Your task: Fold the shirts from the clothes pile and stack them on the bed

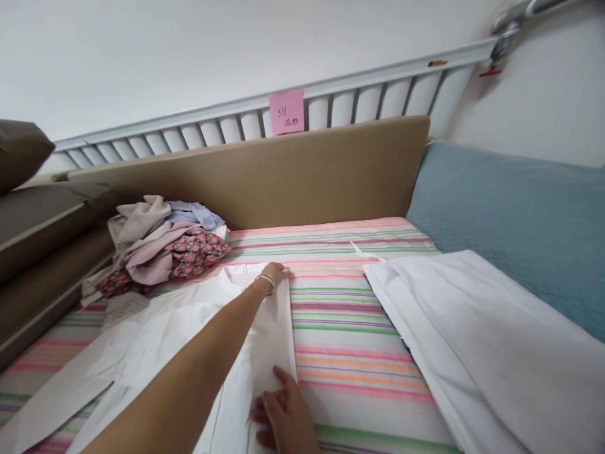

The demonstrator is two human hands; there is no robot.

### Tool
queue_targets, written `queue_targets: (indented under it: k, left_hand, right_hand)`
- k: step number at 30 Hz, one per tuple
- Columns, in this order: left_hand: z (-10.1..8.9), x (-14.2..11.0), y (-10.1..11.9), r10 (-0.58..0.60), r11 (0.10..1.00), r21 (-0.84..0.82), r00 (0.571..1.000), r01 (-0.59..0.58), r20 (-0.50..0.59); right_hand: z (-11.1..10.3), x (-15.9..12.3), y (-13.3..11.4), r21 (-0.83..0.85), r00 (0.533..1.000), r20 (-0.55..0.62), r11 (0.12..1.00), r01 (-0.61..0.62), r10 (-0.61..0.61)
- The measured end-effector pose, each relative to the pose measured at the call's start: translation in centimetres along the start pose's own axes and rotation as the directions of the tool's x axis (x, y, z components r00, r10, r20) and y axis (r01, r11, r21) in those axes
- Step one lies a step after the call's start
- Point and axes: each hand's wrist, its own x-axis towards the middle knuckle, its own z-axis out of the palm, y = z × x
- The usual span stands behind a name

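Observation:
A white shirt [208, 315] lies spread on the striped bedding, one sleeve [66, 384] stretched to the lower left. Its right side forms a long straight folded edge. My left hand [274, 273], with a bracelet at the wrist, reaches across the shirt and is closed on the top corner of that edge by the collar; its fingertips are partly hidden. Lower along the same edge, my right hand [290, 416] rests at the fabric with its fingers apart and partly curled.
A heap of crumpled clothes [165, 243] sits at the back left, beside stacked brown cushions [51, 214]. Folded white fabric [491, 340] lies on the right. Behind the striped bedding [345, 372] stand a brown padded board [302, 180], a radiator with a pink note [287, 111], and a blue panel [510, 208].

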Motion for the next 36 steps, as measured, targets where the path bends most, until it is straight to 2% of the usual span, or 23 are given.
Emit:
queue_targets:
  k: [4,8,10,13,14,16,18,20,22,25,27,28,29,30,31,32,33,36]
  left_hand:
    - [1.0,-1.0,0.5,-0.009,0.997,0.080,1.000,0.011,-0.024]
    - [0.2,-3.7,2.8,0.054,0.986,0.160,0.993,-0.037,-0.101]
    - [0.3,-6.1,3.3,0.180,0.964,0.220,0.973,-0.146,-0.147]
    - [2.0,-10.0,2.6,0.384,0.879,0.362,0.912,-0.312,-0.146]
    - [2.9,-11.0,2.0,0.397,0.861,0.395,0.909,-0.321,-0.127]
    - [4.6,-11.9,0.8,0.351,0.866,0.407,0.932,-0.290,-0.084]
    - [5.8,-11.6,0.0,0.300,0.886,0.387,0.952,-0.256,-0.059]
    - [6.2,-10.7,-0.1,0.272,0.901,0.365,0.961,-0.236,-0.050]
    - [5.6,-9.9,0.1,0.247,0.917,0.326,0.969,-0.230,-0.012]
    - [3.1,-10.1,-0.1,0.302,0.932,0.191,0.951,-0.309,0.061]
    - [0.6,-11.5,-1.5,0.371,0.928,0.045,0.928,-0.370,-0.025]
    - [-0.9,-12.6,-2.8,0.349,0.931,-0.070,0.929,-0.359,-0.121]
    - [-2.4,-13.9,-4.4,0.266,0.926,-0.209,0.936,-0.315,-0.231]
    - [-3.9,-15.4,-6.3,0.132,0.900,-0.359,0.938,-0.249,-0.320]
    - [-5.3,-17.1,-8.4,-0.082,0.831,-0.538,0.926,-0.140,-0.367]
    - [-6.6,-18.9,-10.6,-0.240,0.777,-0.627,0.891,-0.061,-0.385]
    - [-7.7,-20.9,-12.8,-0.348,0.733,-0.680,0.854,-0.010,-0.387]
    - [-9.4,-26.5,-18.3,-0.607,0.539,-0.836,0.735,0.100,-0.304]
  right_hand:
    - [-0.3,-0.3,-0.7,-0.040,1.000,-0.003,0.999,-0.007,0.006]
    - [-0.5,-0.3,-1.3,-0.011,0.997,0.044,0.998,-0.056,0.057]
    - [-0.6,-0.1,-1.1,0.009,0.997,0.053,0.998,-0.060,0.059]
    - [-0.7,0.0,-0.6,0.028,0.998,0.045,0.999,-0.038,0.037]
    - [-0.7,-0.1,-0.5,0.038,0.999,0.047,0.999,-0.028,0.026]
    - [-0.8,-0.3,-0.5,0.065,0.998,0.054,0.998,-0.024,0.020]
    - [-0.9,-0.6,-0.9,0.076,0.997,0.071,0.997,-0.031,0.026]
    - [-1.0,-0.9,-1.3,0.062,0.995,0.088,0.997,-0.045,0.039]
    - [-1.0,-1.1,-1.8,0.040,0.994,0.096,0.998,-0.057,0.053]
    - [-0.9,-1.3,-2.1,0.034,0.994,0.095,0.998,-0.061,0.058]
    - [-0.9,-1.6,-2.1,0.033,0.995,0.100,0.999,-0.033,0.030]
    - [-0.9,-1.8,-2.1,0.030,0.995,0.098,0.999,-0.013,0.010]
    - [-0.9,-2.0,-2.1,0.024,0.996,0.092,1.000,0.003,-0.005]
    - [-0.9,-2.2,-2.1,0.017,0.996,0.087,1.000,0.013,-0.015]
    - [-0.9,-2.4,-2.1,0.013,0.996,0.086,1.000,0.021,-0.022]
    - [-0.9,-2.5,-2.1,0.010,0.996,0.088,1.000,0.028,-0.029]
    - [-0.9,-2.7,-2.1,0.010,0.995,0.092,0.999,0.033,-0.034]
    - [-0.9,-2.9,-2.1,0.011,0.993,0.106,0.999,0.043,-0.043]
